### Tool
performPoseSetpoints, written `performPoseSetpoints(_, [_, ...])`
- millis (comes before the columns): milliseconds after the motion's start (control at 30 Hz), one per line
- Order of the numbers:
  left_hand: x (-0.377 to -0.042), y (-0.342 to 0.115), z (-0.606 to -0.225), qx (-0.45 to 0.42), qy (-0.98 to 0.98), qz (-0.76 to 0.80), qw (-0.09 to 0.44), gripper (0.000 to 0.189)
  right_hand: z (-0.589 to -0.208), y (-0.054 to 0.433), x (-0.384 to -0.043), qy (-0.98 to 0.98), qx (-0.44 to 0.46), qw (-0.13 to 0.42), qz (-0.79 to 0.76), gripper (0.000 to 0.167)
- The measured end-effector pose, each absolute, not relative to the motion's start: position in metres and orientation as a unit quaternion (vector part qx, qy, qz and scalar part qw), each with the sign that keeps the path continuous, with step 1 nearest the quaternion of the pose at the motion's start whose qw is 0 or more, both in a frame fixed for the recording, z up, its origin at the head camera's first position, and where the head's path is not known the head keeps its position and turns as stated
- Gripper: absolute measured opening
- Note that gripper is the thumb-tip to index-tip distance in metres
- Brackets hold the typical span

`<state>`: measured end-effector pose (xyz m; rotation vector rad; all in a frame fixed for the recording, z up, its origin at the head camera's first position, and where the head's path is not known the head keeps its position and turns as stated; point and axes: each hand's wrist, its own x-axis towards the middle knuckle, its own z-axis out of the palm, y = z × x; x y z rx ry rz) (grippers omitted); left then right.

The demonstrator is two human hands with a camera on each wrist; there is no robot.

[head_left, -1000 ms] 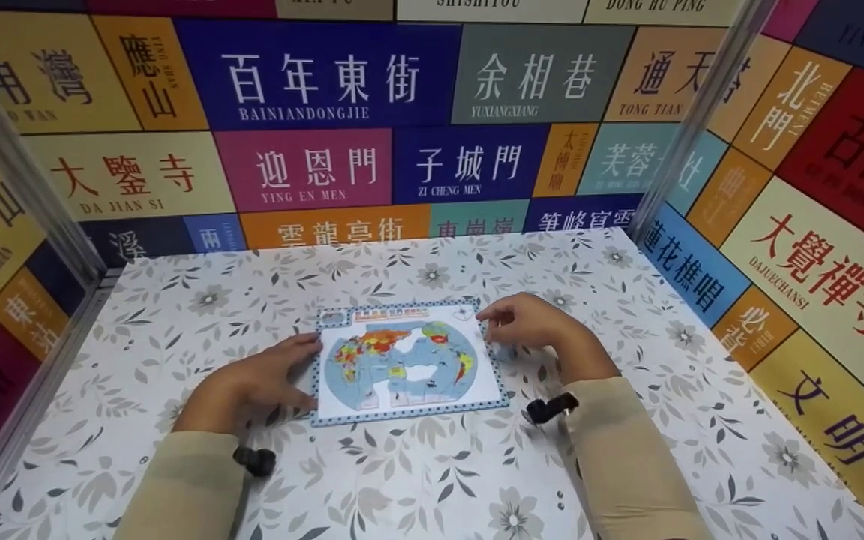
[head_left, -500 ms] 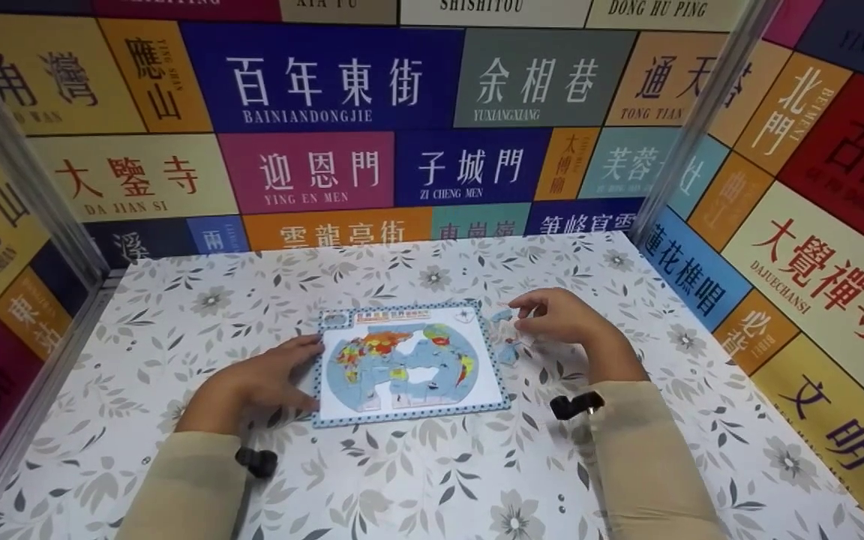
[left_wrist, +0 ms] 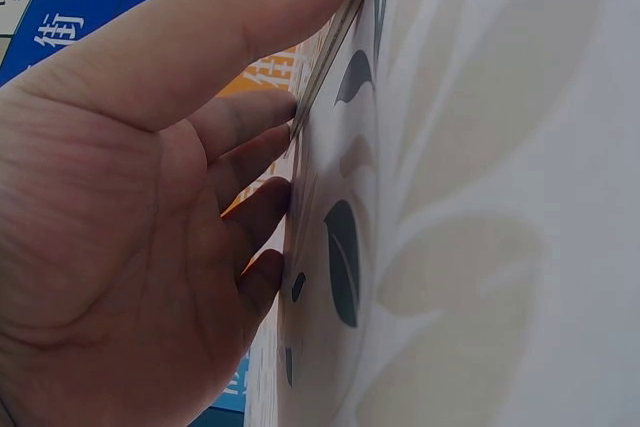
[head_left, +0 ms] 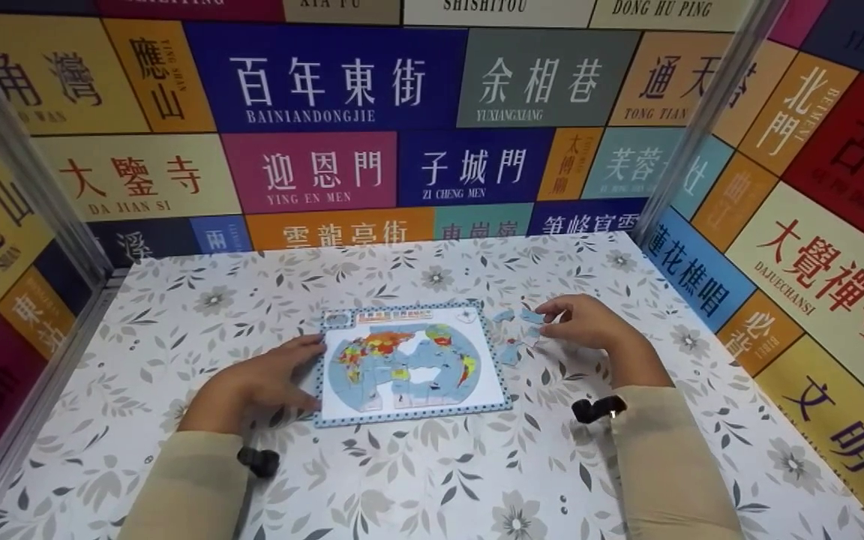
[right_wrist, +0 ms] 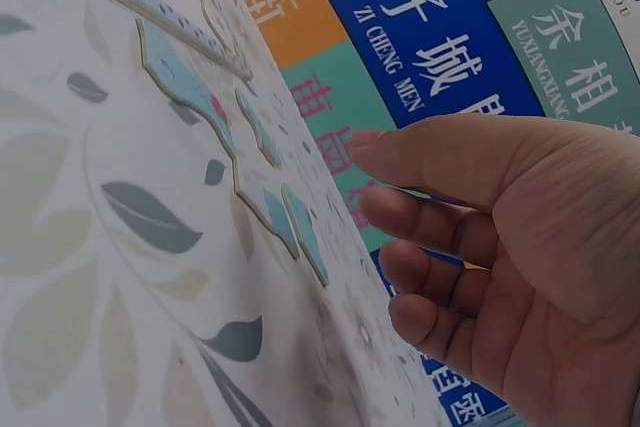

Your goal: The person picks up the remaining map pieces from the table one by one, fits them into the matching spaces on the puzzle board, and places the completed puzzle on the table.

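Note:
A world-map jigsaw puzzle in a dotted blue frame (head_left: 413, 417) lies flat on the table, with white gaps among its fitted pieces. My left hand (head_left: 259, 379) rests at the board's left side, fingers spread loosely. In the left wrist view its thumb (left_wrist: 230, 32) touches the board's edge and the fingertips meet the tabletop. Several loose blue puzzle pieces (head_left: 508, 354) lie right of the board. My right hand (head_left: 589, 321) is just beside them, fingers loosely bent. From the right wrist, a gap shows between its fingertips and the nearest puzzle piece (right_wrist: 305, 234); nothing is held.
A white cloth with grey leaves and flowers covers the table (head_left: 432, 487). Colourful panels with Chinese lettering form the back wall (head_left: 327, 75) and both side walls. Black wrist devices sit at the left cuff (head_left: 259, 461) and right cuff (head_left: 597, 409).
My right hand has moved right, away from the board's upper right edge, so the loose puzzle pieces are now in sight. My left hand has stayed at the board's left side.

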<state>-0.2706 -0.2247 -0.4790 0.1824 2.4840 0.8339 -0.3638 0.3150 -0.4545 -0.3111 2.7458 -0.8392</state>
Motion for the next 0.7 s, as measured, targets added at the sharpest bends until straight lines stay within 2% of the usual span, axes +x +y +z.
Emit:
performPoseSetpoints(500, [-0.271,-0.225,-0.479,0.099,0.924,0.282,0.240,0.109,-0.473,0.316,-0.366,0.938,-0.122,0.125,-0.299,0.052])
performPoseSetpoints(700, [-0.271,-0.225,-0.479,0.101,0.926,0.278,0.237,0.110,-0.476,0.312,-0.363,0.937,-0.099,0.145,-0.302,0.054])
